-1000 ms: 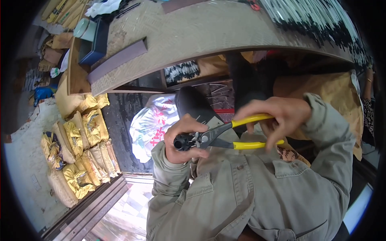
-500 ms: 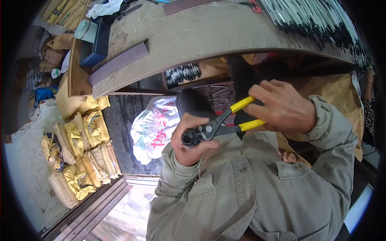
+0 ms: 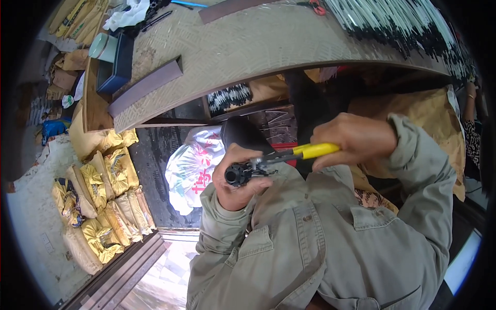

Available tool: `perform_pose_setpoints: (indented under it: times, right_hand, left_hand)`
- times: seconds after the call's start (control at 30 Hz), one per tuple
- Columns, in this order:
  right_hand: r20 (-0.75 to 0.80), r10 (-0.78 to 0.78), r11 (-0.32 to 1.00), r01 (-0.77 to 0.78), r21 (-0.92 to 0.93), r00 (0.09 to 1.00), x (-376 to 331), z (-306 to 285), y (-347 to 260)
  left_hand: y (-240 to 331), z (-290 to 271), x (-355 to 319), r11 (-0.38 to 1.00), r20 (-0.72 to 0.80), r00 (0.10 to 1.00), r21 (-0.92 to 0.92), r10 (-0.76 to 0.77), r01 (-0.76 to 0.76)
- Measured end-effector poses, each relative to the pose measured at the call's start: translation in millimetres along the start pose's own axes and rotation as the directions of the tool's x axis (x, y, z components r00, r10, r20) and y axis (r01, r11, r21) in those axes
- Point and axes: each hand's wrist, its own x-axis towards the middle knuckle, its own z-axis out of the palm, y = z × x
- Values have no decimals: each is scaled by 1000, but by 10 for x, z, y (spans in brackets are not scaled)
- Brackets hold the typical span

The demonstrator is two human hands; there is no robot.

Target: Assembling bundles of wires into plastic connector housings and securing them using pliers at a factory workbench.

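Observation:
My left hand [image 3: 230, 196] is wrapped round a black, round, notched part [image 3: 234, 176] with a hole in its end, held low in front of my shirt. My right hand [image 3: 357, 138] grips a pair of pliers [image 3: 318, 150] by the yellow handles. The pliers lie almost level, and their metal jaws are at the black part, between my left thumb and fingers. Blur hides exactly what the jaws touch. Only one handle shows plainly; my right fingers cover much of the rest.
Above my hands runs the workbench edge [image 3: 243, 64], bearing a heap of white rods with black tips [image 3: 398, 28], red-handled scissors [image 3: 317, 7] and a blue box [image 3: 114, 70]. A white plastic bag [image 3: 181, 170] lies left of my knee. Wrapped bundles [image 3: 103, 204] are stacked further left.
The pliers' handles, spread apart before, now appear close together or turned edge-on. My right hand has tilted over and moved slightly lower. My left hand still holds the black part.

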Motion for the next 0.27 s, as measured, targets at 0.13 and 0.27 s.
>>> perform_pose_setpoints:
  times: [0.13, 0.27]
  right_hand:
    - [339, 244, 821, -379, 426, 909, 90, -237, -167]
    - [318, 267, 889, -360, 282, 910, 98, -259, -245]
  left_hand:
    - [-44, -70, -23, 997, 79, 997, -79, -13, 19]
    - [-71, -79, -36, 998, 96, 995, -54, 39, -34]
